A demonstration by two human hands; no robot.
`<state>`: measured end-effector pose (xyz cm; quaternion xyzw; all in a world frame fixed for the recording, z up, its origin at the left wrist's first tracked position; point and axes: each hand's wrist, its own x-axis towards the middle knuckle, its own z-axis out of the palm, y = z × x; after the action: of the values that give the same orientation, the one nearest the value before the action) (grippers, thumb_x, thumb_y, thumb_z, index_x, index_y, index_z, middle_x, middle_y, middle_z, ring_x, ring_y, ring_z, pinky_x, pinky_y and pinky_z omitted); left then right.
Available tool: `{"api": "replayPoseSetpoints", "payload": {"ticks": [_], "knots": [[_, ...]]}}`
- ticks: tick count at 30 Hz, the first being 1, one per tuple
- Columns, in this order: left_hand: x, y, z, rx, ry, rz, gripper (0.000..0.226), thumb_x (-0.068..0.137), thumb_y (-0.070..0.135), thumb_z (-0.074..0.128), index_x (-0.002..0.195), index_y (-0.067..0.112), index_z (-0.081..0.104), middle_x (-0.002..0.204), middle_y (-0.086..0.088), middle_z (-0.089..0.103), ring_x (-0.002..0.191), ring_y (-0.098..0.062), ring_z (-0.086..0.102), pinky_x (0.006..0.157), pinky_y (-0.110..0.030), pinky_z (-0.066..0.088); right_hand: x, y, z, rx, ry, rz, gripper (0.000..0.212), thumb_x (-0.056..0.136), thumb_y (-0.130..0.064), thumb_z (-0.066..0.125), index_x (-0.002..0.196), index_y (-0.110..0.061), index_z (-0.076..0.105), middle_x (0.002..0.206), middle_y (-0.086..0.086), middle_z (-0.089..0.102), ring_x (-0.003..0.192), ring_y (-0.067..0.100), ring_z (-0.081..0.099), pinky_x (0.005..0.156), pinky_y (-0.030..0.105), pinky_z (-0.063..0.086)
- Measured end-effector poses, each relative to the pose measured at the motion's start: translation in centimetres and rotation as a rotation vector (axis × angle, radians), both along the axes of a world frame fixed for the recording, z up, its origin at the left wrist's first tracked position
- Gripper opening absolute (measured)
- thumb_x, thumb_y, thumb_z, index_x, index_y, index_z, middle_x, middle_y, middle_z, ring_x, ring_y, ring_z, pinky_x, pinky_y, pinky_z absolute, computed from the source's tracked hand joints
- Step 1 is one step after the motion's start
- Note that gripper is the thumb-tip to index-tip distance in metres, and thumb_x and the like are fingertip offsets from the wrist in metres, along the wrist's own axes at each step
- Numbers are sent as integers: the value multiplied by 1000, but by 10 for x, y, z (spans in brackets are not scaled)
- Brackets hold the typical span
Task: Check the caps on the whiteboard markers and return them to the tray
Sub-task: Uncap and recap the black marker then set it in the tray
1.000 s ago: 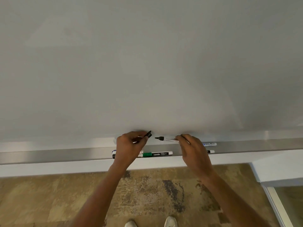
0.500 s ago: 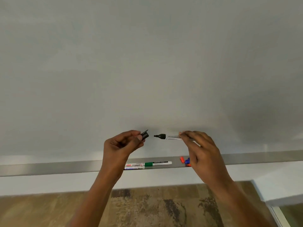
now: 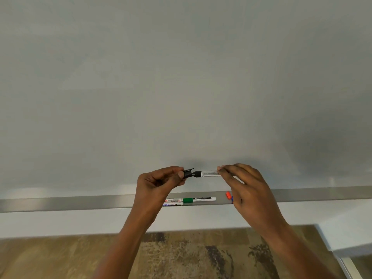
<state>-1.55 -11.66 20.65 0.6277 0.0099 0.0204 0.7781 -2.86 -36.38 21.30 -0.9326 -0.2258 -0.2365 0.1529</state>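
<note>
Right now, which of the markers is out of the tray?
The black marker, held in the right hand with its tip at the cap in the left hand; the others lie in the tray.

A blank whiteboard (image 3: 181, 77) hangs above a mottled brown floor (image 3: 60, 256).

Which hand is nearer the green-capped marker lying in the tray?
Left. The left hand hangs above and just left of the green-capped marker, its wrist crossing the tray beside it. The right hand sits farther off to the marker's right.

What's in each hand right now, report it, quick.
Left hand: closed on the black cap.
Right hand: closed on the black marker.
</note>
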Motion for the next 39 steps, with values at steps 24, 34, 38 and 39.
{"api": "replayPoseSetpoints", "payload": {"ticks": [24,34,38,39], "knots": [[11,-10,-22,-293,220,-66,22,68,13,84,86,1,82,92,-17,80,78,-26,77,77,-31,62,18,6,-21,251,167,129,27,100,-12,52,125,-16,60,101,-8,57,93,10,48,78,14,36],[25,-14,-33,-259,195,-61,16,73,9,80,85,-1,81,93,-20,79,79,-29,77,78,-33,63,31,9,-33,264,175,111,25,99,-10,53,122,-13,62,100,-5,58,92,11,44,78,14,33],[31,-13,-42,-88,143,-67,18,77,16,81,91,3,81,97,-18,79,87,-32,77,81,-33,62,39,4,-46,289,239,103,28,99,-9,54,125,-15,61,104,-6,59,96,12,47,82,14,37],[32,-12,-47,-24,128,-67,19,79,16,81,94,5,81,96,-17,79,88,-32,77,82,-33,62,41,3,-50,290,262,109,27,99,-11,54,126,-16,61,105,-7,60,98,13,49,84,16,40]]}}
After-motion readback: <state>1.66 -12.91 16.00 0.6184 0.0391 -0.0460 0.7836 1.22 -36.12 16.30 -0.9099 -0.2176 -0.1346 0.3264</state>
